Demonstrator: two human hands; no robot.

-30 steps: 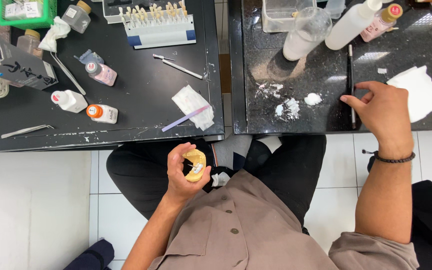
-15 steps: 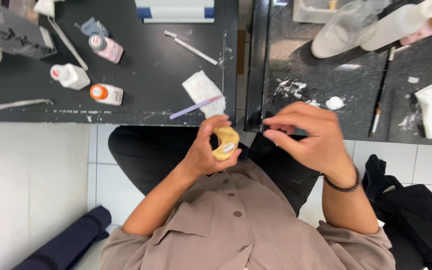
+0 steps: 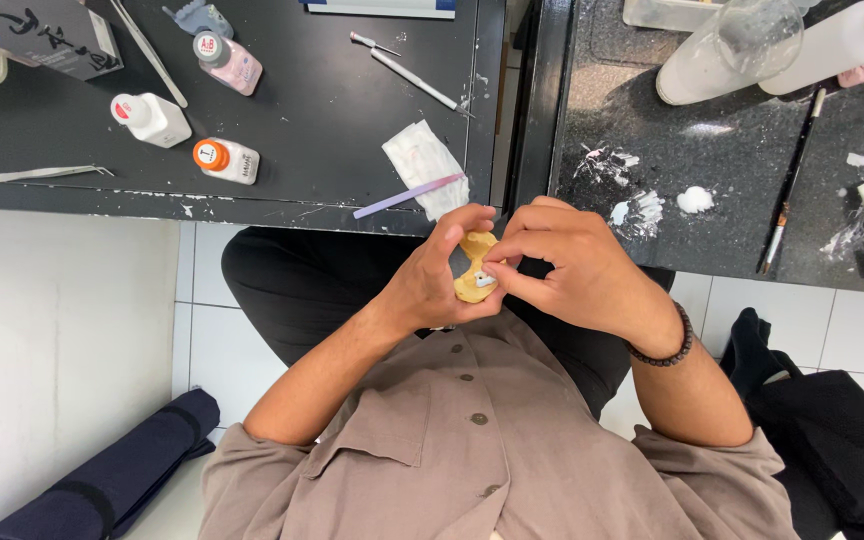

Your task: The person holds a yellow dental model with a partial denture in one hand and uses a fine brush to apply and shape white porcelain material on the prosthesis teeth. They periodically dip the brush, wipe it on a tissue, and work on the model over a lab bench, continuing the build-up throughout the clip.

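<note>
Both hands meet over the lap on one small yellow dental model (image 3: 474,268), held just below the edge of the black bench (image 3: 332,110). The left hand (image 3: 437,285) cups and grips the model from below, fingers wrapped around it. The right hand (image 3: 572,265) pinches at a tiny pale piece (image 3: 484,282) seated on the model, thumb and forefinger closed on it. This looks like the fitting or seating step; any further move calls for a steady grip and very fine fingertip pressure, since the piece is small and could slip. Near the hands on the bench lie a folded white tissue (image 3: 420,165) with a lilac-handled tool (image 3: 407,196); further left stand small white bottles (image 3: 227,160), and a brush (image 3: 790,190) rests on the speckled slab (image 3: 672,120) to the right.
</note>
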